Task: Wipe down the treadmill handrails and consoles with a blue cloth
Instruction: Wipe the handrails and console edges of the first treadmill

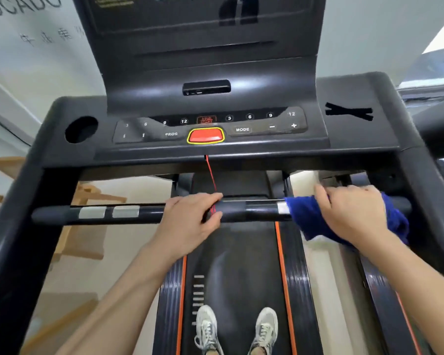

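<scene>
A person standing on a treadmill wipes its black horizontal handrail bar (254,210) with a crumpled blue cloth (308,216).

The right hand (351,216) lies over the blue cloth at the bar's right end, fingers curled across the far side and pressing the fabric round the bar. The left hand (190,219) grips the bar's middle, fingers wrapped over the top beside a thin red safety cord (210,175) looped there. Two silver metal sensor plates (108,212) sit further left on the bar. Above the bar is the dark grey plastic console (344,139) with a red, yellow-rimmed stop button (205,135). Below the bar, grey laced shoes (207,326) stand on the black running belt (236,265).
</scene>
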`<state>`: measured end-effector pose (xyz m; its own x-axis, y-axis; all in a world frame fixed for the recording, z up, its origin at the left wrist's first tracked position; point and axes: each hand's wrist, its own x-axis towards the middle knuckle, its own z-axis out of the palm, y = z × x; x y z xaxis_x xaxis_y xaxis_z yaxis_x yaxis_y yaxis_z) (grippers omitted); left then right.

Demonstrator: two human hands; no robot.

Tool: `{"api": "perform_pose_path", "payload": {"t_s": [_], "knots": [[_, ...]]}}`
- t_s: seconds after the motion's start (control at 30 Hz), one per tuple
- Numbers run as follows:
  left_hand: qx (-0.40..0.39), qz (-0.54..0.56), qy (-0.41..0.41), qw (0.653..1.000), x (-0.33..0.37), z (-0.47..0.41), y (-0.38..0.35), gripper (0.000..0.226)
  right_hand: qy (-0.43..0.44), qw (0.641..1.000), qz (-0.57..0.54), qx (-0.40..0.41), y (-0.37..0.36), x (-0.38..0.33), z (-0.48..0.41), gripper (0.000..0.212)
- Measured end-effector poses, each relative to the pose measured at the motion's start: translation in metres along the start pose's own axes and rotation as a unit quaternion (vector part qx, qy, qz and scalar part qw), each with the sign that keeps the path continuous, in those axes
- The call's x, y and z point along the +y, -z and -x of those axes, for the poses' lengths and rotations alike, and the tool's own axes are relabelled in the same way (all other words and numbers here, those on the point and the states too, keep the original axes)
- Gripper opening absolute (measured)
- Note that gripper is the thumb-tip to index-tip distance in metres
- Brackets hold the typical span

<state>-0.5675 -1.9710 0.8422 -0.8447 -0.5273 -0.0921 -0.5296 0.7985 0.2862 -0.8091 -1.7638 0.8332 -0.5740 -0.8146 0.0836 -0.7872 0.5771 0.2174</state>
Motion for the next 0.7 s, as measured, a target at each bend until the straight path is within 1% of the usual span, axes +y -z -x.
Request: {"api": "perform_pose_path", "payload": {"t_s": [0.03, 0.07, 0.1, 0.17, 0.23, 0.27, 0.3, 0.33, 0.37, 0.4, 0.43, 0.5, 0.53, 0.57, 0.6, 0.7], "knots": [[0.002, 0.018, 0.002, 1.0, -0.004, 0.0, 0.0, 0.057, 0.009, 1.0, 0.009, 0.005, 0.007, -0.014, -0.001, 0.013], [0.007, 0.025, 0.0, 1.0, -0.008, 0.001, -0.002, 0.053, 0.019, 1.0, -0.002, 0.01, 0.011, -0.042, -0.003, 0.013], [0.016, 0.025, -0.008, 1.0, -0.009, 0.003, -0.004, 0.048, 0.027, 0.999, -0.03, 0.012, 0.015, -0.079, -0.003, 0.017], [0.034, 0.036, -0.026, 0.998, -0.011, 0.007, -0.007, 0.033, 0.051, 0.991, -0.092, 0.082, 0.024, -0.149, -0.008, 0.028], [0.03, 0.068, -0.039, 0.996, -0.017, 0.005, -0.007, 0.013, 0.029, 0.981, -0.143, 0.132, 0.026, -0.189, -0.019, 0.031], [0.031, 0.078, -0.045, 0.995, -0.02, 0.004, -0.007, 0.01, 0.037, 0.979, -0.143, 0.139, 0.025, -0.196, -0.021, 0.029], [0.031, 0.081, -0.052, 0.995, -0.023, 0.003, -0.008, 0.011, 0.063, 0.981, -0.126, 0.136, 0.022, -0.193, -0.018, 0.027], [0.032, 0.081, -0.06, 0.994, -0.025, 0.003, -0.008, 0.021, 0.09, 0.982, -0.115, 0.122, 0.021, -0.182, -0.015, 0.028], [0.03, 0.078, -0.069, 0.994, -0.027, 0.005, -0.009, 0.035, 0.09, 0.985, -0.114, 0.096, 0.021, -0.164, -0.011, 0.031], [0.028, 0.07, -0.077, 0.994, -0.029, 0.007, -0.009, 0.045, 0.068, 0.989, -0.102, 0.079, 0.019, -0.141, -0.008, 0.033], [0.028, 0.059, -0.087, 0.994, -0.03, 0.009, -0.009, 0.05, 0.037, 0.994, -0.08, 0.064, 0.015, -0.115, -0.005, 0.03], [0.042, 0.027, -0.099, 0.994, -0.032, 0.011, -0.008, 0.053, -0.043, 0.999, 0.01, 0.024, 0.01, -0.065, 0.001, 0.016], [0.044, 0.014, -0.1, 0.994, -0.033, 0.009, -0.006, 0.052, -0.088, 0.995, 0.039, 0.008, 0.011, -0.053, 0.004, 0.013], [0.039, 0.006, -0.1, 0.994, -0.032, 0.006, -0.004, 0.05, -0.129, 0.991, 0.031, -0.014, 0.015, -0.054, 0.005, 0.014], [0.029, 0.003, -0.1, 0.995, -0.03, 0.003, -0.001, 0.048, -0.143, 0.99, 0.016, -0.004, 0.019, -0.071, 0.005, 0.015], [0.0, -0.007, -0.11, 0.994, -0.028, -0.005, 0.006, 0.042, -0.135, 0.983, -0.116, 0.038, 0.037, -0.176, -0.007, 0.023]]}}
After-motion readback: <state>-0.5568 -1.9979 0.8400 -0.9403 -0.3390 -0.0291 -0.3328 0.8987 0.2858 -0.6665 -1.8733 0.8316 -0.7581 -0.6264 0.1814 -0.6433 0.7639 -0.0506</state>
